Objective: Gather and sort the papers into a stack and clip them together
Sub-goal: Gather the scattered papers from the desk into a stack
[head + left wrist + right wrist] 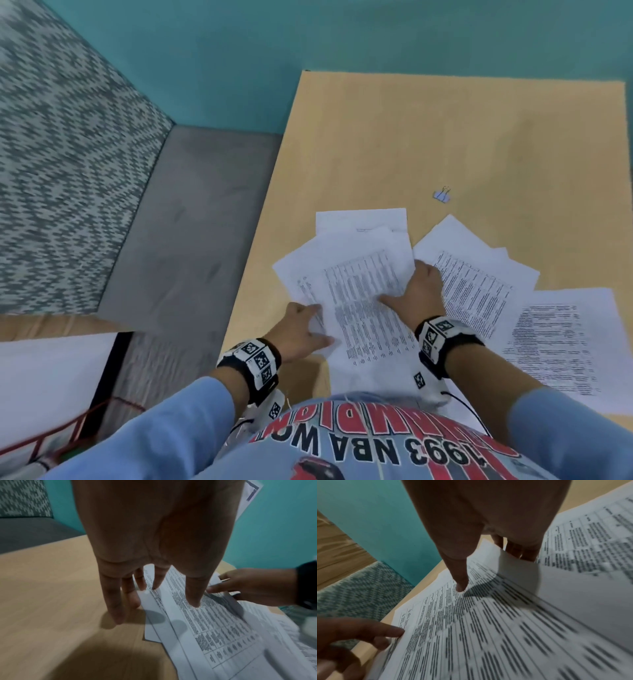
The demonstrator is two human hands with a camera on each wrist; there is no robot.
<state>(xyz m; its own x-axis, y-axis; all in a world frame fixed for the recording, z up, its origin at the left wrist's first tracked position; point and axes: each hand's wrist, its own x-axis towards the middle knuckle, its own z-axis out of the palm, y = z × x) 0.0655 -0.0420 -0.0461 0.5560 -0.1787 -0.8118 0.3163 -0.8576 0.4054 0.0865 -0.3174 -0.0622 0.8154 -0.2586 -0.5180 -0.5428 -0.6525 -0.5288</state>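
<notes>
Several printed sheets lie fanned on the wooden table (pixel 445 137). My left hand (pixel 313 322) lies with straight fingers against the left edge of the middle pile of papers (pixel 359 291); its thumb (pixel 193 599) presses on the top sheet (pixel 214 628) and its outer fingers reach the table. My right hand (pixel 411 284) pinches the pile's right edge, thumb (pixel 461 584) on top and fingers curled under the raised sheet (pixel 488 628). More sheets (pixel 479 274) lie to the right of it, one (pixel 561 342) at the far right. A small lilac binder clip (pixel 443 196) lies beyond the papers, untouched.
Bare tabletop stretches beyond the clip to the far edge. The table's left edge (pixel 263 212) runs close by my left hand, with a grey seat (pixel 188 222) and a patterned cushion (pixel 61 154) past it. A red wire basket (pixel 51 442) sits at the lower left.
</notes>
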